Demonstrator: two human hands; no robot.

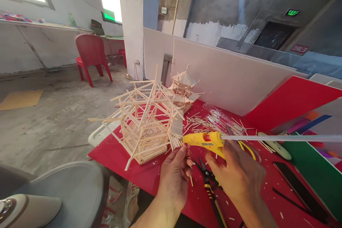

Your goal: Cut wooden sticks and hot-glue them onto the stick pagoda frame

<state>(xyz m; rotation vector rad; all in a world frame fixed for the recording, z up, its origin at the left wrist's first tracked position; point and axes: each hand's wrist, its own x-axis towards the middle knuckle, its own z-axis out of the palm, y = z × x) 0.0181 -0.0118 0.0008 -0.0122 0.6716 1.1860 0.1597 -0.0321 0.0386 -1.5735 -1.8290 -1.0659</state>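
My right hand [235,171] is wrapped round a yellow hot glue gun [204,139], which has a long clear glue stick [267,138] sticking out of its back. The gun's nozzle points left, close to the lower roof strips of a pavilion model [145,128] built from thin wooden sticks. Just below the nozzle, my left hand [175,171] is closed in a pinch, its fingertips near the roof edge. A thin wooden stick [191,181] shows beneath its fingers. Black and yellow pliers-like cutters [210,188] lie between my hands.
A smaller, roofed stick pavilion [184,82] stands behind. Loose sticks [197,123] and a clear plastic pack of sticks [224,119] lie on the red tabletop [165,199]. White boards [213,74] stand along the back. A grey stool [77,188] with a bottle [32,208] is at left.
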